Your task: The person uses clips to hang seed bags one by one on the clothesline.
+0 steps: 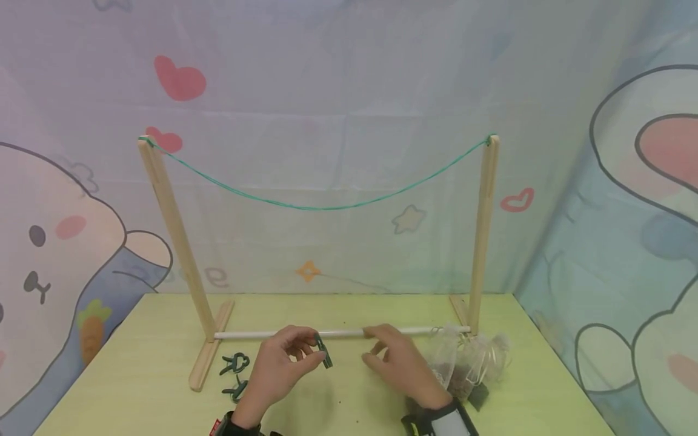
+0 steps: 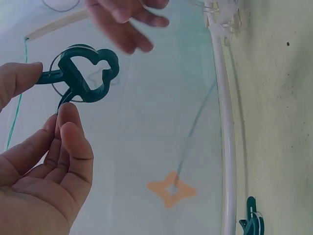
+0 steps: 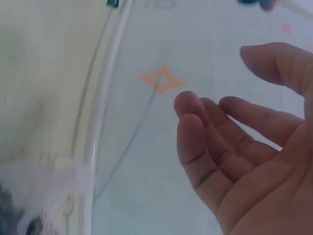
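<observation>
My left hand [image 1: 286, 366] pinches a dark green spring clip [image 2: 80, 73] by its two handles, thumb on one and fingers on the other. In the left wrist view the clip's rounded jaws meet at their tips. My right hand [image 1: 403, 363] is apart from it, fingers loosely bent and holding nothing; the right wrist view shows bare fingertips [image 3: 191, 132]. Two more green clips lie on the table left of my left hand, an upper clip [image 1: 235, 363] and a lower clip [image 1: 235, 389], the lower partly hidden by my wrist.
Beyond my hands stands a wooden frame with a left post [image 1: 177, 236], a right post [image 1: 483, 236] and a white crossbar [image 1: 245, 335]. A green cord [image 1: 322, 209] sags between the post tops. Sheer drawstring pouches [image 1: 463, 363] with dark contents lie on the table [image 1: 534, 375], right of my right hand.
</observation>
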The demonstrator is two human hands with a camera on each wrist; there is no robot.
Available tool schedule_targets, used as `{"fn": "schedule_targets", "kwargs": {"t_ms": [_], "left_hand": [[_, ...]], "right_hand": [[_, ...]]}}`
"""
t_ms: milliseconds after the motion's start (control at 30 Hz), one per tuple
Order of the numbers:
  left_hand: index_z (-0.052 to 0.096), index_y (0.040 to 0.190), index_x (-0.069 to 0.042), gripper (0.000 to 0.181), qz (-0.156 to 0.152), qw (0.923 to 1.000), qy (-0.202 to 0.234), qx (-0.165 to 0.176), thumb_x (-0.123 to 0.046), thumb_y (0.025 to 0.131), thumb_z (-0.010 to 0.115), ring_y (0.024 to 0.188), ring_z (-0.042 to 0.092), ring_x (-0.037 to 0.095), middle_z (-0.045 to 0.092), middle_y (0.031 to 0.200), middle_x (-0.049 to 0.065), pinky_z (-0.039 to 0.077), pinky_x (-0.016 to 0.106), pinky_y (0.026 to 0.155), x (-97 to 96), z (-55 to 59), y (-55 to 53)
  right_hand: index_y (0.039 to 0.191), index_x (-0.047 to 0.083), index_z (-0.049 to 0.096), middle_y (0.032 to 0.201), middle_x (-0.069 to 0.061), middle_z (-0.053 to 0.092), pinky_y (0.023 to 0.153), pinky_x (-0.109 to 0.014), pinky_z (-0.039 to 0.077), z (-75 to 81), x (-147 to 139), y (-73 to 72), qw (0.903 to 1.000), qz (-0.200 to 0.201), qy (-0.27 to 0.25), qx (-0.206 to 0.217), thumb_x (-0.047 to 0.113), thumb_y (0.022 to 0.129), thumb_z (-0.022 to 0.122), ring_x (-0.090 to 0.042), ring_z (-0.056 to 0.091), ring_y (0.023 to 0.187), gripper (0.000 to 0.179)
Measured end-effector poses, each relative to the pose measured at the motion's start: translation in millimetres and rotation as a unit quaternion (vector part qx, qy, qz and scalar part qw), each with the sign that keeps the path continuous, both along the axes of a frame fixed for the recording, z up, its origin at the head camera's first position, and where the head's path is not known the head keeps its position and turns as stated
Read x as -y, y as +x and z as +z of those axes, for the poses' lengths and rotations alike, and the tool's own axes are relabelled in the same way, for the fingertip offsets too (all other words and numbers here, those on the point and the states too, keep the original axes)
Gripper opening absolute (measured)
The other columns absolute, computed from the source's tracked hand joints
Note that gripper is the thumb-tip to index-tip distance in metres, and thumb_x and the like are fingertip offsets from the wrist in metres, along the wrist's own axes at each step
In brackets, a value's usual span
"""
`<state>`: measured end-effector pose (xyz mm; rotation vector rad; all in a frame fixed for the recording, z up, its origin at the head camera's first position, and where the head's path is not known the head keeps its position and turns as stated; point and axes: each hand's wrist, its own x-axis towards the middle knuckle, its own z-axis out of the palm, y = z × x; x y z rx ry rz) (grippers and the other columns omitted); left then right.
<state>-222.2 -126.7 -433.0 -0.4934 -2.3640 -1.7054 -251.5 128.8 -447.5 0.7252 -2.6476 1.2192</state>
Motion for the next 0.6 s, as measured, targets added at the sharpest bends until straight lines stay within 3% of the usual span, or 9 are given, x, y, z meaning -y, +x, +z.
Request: {"fn": "schedule_targets", "kwargs": {"t_ms": [67, 200, 300, 467, 600], "left_hand": [[0.073, 0.117, -0.006, 0.030, 0.008, 1.0000, 0.001, 0.003, -0.012, 0.089, 0.083, 0.085, 0.065, 0.010, 0.069, 0.103, 0.010, 0.055, 0.025, 0.073, 0.6, 0.9, -0.1], [0.073, 0.115, -0.006, 0.028, 0.015, 0.9999, -0.003, 0.001, -0.011, 0.089, 0.083, 0.084, 0.064, 0.010, 0.068, 0.100, 0.007, 0.054, 0.025, 0.073, 0.7, 1.8, -0.2], [0.073, 0.113, -0.005, 0.027, 0.014, 0.9999, -0.003, -0.002, -0.011, 0.089, 0.082, 0.084, 0.064, 0.010, 0.068, 0.099, 0.007, 0.054, 0.026, 0.072, 0.4, 1.9, 0.2], [0.074, 0.111, -0.007, 0.023, 0.018, 0.9998, -0.001, -0.008, -0.010, 0.090, 0.081, 0.083, 0.063, 0.010, 0.067, 0.097, 0.005, 0.054, 0.026, 0.072, -0.3, 1.7, 0.5], [0.074, 0.110, -0.011, 0.021, 0.024, 0.9996, -0.003, -0.017, -0.012, 0.091, 0.081, 0.083, 0.062, 0.011, 0.067, 0.096, 0.003, 0.053, 0.025, 0.073, -1.1, 0.6, 0.5]], "right_hand": [[0.133, 0.001, 0.065, 0.127, -0.013, 0.067, 0.070, -0.026, 0.055, -1.9, -9.7, -3.7, 0.9989, -0.042, 0.016, 0.013, 0.011, 0.095, 0.074, -0.018, 0.068, 0.089, 0.041], [0.131, -0.002, 0.066, 0.125, -0.015, 0.068, 0.068, -0.031, 0.055, -7.1, -27.5, -9.2, 0.9941, -0.095, 0.032, 0.042, 0.010, 0.093, 0.075, -0.016, 0.066, 0.082, 0.040], [0.127, -0.005, 0.067, 0.122, -0.019, 0.069, 0.074, -0.042, 0.058, -11.6, -36.7, -11.6, 0.9917, -0.107, 0.048, 0.052, 0.009, 0.093, 0.075, -0.024, 0.069, 0.084, 0.038], [0.125, -0.007, 0.068, 0.123, -0.025, 0.069, 0.095, -0.060, 0.053, -19.9, -42.0, -15.9, 0.9849, -0.128, 0.089, 0.076, 0.014, 0.093, 0.072, -0.040, 0.068, 0.109, 0.038], [0.116, -0.007, 0.070, 0.113, -0.024, 0.071, 0.090, -0.059, 0.054, -31.5, -42.9, -21.9, 0.9806, -0.132, 0.123, 0.076, 0.011, 0.090, 0.070, -0.042, 0.068, 0.104, 0.032]]}}
